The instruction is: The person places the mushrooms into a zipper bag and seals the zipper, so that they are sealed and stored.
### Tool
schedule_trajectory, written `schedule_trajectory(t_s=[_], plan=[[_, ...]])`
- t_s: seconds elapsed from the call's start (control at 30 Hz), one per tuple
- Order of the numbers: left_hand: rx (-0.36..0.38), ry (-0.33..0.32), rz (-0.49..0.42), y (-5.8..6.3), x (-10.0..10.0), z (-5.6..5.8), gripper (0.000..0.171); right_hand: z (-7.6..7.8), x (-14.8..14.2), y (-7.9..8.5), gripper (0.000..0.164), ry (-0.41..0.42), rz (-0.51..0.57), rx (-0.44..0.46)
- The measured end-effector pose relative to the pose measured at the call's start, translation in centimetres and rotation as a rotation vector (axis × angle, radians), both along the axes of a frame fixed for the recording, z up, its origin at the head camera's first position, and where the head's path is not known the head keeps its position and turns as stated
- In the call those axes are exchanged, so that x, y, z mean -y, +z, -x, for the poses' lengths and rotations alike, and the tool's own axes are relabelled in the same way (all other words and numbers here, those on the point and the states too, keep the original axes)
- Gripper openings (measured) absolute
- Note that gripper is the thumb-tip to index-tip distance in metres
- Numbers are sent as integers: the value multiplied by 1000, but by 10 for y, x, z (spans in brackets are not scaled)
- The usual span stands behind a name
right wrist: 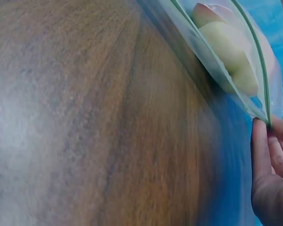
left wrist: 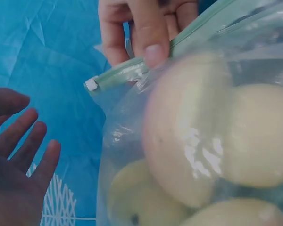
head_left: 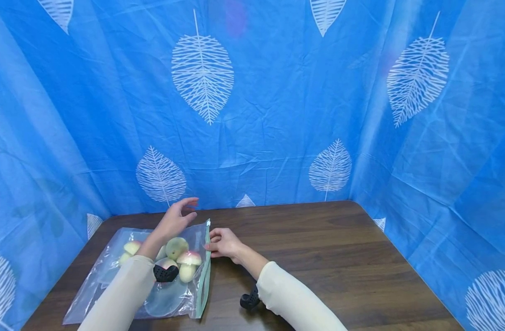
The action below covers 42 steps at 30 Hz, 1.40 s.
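A clear zip bag (head_left: pixel 97 285) lies on the table's left side, holding several mushroom-shaped pieces (head_left: pixel 188 265) with pink-and-cream caps and a round yellow-green piece (head_left: pixel 177 247). Along its right edge runs a pale green zip strip (head_left: pixel 203 285), with a white slider (left wrist: pixel 91 84) at the far end. My right hand (head_left: pixel 225 243) pinches that strip near the slider between thumb and fingers. In the right wrist view the two green edges (right wrist: pixel 254 42) stand apart, so the bag's mouth gapes. My left hand (head_left: pixel 175 221) hovers over the bag, fingers loosely extended, touching nothing.
The brown wooden table (head_left: pixel 318 257) extends to the right of the bag. Blue curtains (head_left: pixel 269 101) with white leaf prints stand behind it and at both sides. Black wrist devices (head_left: pixel 249 301) sit on both forearms.
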State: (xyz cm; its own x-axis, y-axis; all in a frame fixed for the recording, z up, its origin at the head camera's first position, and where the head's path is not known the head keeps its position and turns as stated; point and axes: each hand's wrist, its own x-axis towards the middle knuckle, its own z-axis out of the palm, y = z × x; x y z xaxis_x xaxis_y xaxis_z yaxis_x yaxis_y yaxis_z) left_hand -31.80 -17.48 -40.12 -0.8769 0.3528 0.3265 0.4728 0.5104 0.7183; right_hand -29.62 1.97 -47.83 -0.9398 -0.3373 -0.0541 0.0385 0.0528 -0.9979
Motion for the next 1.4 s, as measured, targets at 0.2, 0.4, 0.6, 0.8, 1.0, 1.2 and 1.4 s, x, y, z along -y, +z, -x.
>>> schedule_trajectory(t_s=[0.2,0.4,0.6,0.8,1.0,1.2,1.4], plan=[[97,-45,58,-10,-4,16,51,-3,3,2,21,-8,-8,-22],[251,-82,83,-21,-4,22,60,-2,3,0,21,-16,-14,-37],[295,-51,150,-27,0,21,50,-1,1,0,21,-3,-23,-42],[259,-17,120,-29,4,19,27,0,2,0,19,1,-33,-23],[267,-50,87,-29,3,16,12,-1,-1,-1,18,-3,-41,17],[252,-53,65,-31,3,16,9,-1,-4,1,18,-3,-32,25],[244,-21,71,-32,5,17,8,2,-6,6,17,23,-42,-2]])
